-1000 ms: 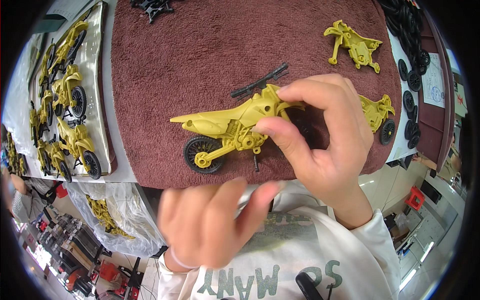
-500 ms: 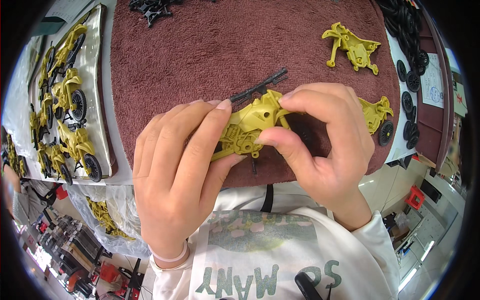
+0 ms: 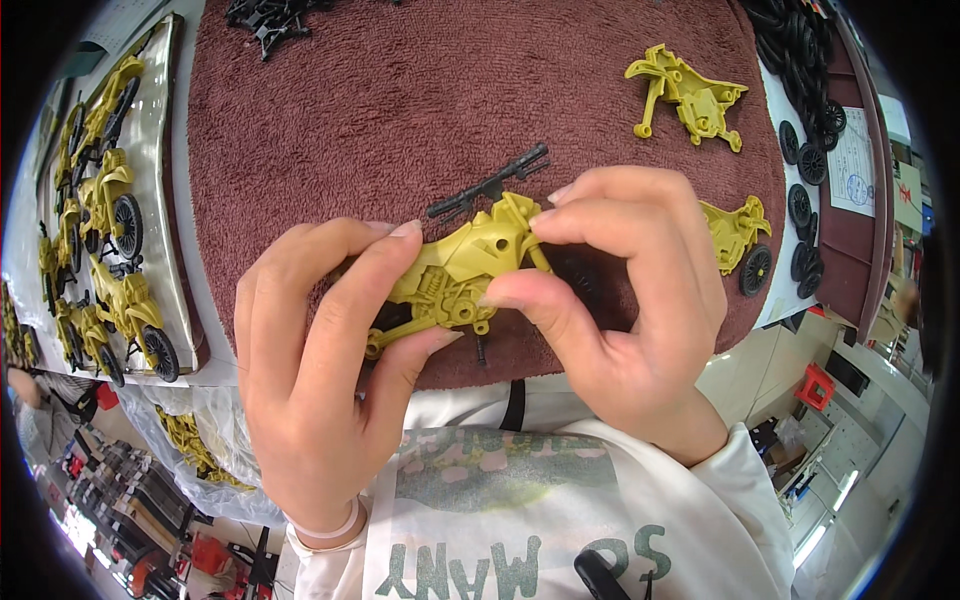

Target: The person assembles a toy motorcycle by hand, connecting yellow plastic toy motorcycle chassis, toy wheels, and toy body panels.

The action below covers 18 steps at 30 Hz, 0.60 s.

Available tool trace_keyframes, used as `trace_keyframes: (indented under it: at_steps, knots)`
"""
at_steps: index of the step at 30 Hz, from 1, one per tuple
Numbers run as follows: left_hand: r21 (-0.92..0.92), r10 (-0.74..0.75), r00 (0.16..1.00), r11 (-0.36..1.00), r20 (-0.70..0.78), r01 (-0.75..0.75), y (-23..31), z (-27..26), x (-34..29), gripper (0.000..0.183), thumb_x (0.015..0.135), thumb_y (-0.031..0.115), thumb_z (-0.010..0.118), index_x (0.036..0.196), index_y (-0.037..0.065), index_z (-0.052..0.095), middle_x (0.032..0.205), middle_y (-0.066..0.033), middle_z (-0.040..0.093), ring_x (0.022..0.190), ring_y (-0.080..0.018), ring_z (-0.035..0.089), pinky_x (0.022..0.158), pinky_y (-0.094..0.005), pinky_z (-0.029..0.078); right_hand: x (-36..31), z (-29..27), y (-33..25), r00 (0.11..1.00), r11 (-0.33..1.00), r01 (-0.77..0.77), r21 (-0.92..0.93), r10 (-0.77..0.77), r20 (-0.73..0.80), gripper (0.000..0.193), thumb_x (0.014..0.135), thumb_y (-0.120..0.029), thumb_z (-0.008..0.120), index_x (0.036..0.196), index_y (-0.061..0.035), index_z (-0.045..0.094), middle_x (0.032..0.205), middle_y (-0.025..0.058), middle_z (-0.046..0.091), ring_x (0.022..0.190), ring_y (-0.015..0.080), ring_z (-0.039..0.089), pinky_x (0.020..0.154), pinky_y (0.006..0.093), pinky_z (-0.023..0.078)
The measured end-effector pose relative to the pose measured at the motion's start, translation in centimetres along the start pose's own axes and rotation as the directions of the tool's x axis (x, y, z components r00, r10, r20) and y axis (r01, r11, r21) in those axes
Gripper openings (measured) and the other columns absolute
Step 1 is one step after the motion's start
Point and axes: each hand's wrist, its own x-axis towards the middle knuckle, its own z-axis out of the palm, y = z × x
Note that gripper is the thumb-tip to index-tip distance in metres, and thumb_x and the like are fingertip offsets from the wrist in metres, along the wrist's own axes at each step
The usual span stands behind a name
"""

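Observation:
Between my two hands is a yellow-green toy motorcycle (image 3: 465, 255), held over the brown towel. Its black handlebar (image 3: 487, 183) sticks out on the far side, and a small black peg points toward me. My left hand (image 3: 320, 320) pinches the bike's left end, fingers on the far side and thumb beneath. On the other end, my right hand (image 3: 630, 270) grips with its thumb on the body and its fingertips at the upper edge. A dark wheel shows partly behind the right hand; the left end is mostly covered by my fingers.
A yellow-green body half (image 3: 695, 98) lies at the far right of the towel (image 3: 430, 90). Closer is another half with a wheel (image 3: 757, 270). Loose black wheels (image 3: 812, 163) line the right edge. Finished toy motorcycles (image 3: 130, 300) fill a left tray. Black parts (image 3: 268, 20) lie far left.
The whole scene has shifted slightly left in view. My left fingers have slid toward the bike's left end, uncovering more of its body and handlebar; my right hand keeps its grip.

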Motion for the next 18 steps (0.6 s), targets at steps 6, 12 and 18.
trace_keyframes:
  at_steps: [6, 12, 18]
  knots:
    - [-0.037, -0.088, 0.996, 0.995, 0.006, 0.088, 0.67, -0.16, 0.27, 0.042, 0.065, 0.003, 0.074, 0.107, -0.001, 0.069, 0.105, -0.0128, 0.062, 0.098, -0.0262, 0.06, 0.087, -0.0342, 0.048, -0.4, 0.02, 0.03, 0.999, 1.0, -0.02, -0.002, 0.02, 0.04, 0.035, 0.069, -0.018, 0.087, 0.089, -0.0027, 0.063, 0.09, 0.0115, 0.063, 0.08, 0.0235, 0.061, 0.069, 0.031, 0.049]
    - [-0.049, -0.101, 0.995, 0.994, -0.021, 0.1, 0.65, 0.3, 0.31, 0.042, 0.062, 0.001, 0.073, 0.104, -0.001, 0.069, 0.102, -0.0122, 0.065, 0.097, -0.0264, 0.06, 0.087, -0.0344, 0.047, -0.36, 0.02, -0.32, 0.997, 0.997, -0.067, -0.036, 0.069, 0.037, 0.034, 0.069, -0.016, 0.087, 0.085, -0.0029, 0.06, 0.083, 0.009, 0.061, 0.082, 0.0235, 0.059, 0.072, 0.0309, 0.047]
    - [-0.061, -0.118, 0.991, 0.991, -0.057, 0.115, 0.92, 0.17, 0.11, 0.04, 0.062, -0.001, 0.073, 0.103, 0.002, 0.07, 0.101, -0.0104, 0.066, 0.097, -0.0263, 0.059, 0.089, -0.0339, 0.044, 0.13, 0.03, -0.77, 0.998, 0.998, -0.062, 0.011, 0.062, 0.031, 0.031, 0.072, -0.015, 0.084, 0.078, -0.0015, 0.057, 0.086, 0.0095, 0.061, 0.079, 0.0221, 0.058, 0.069, 0.0292, 0.046]
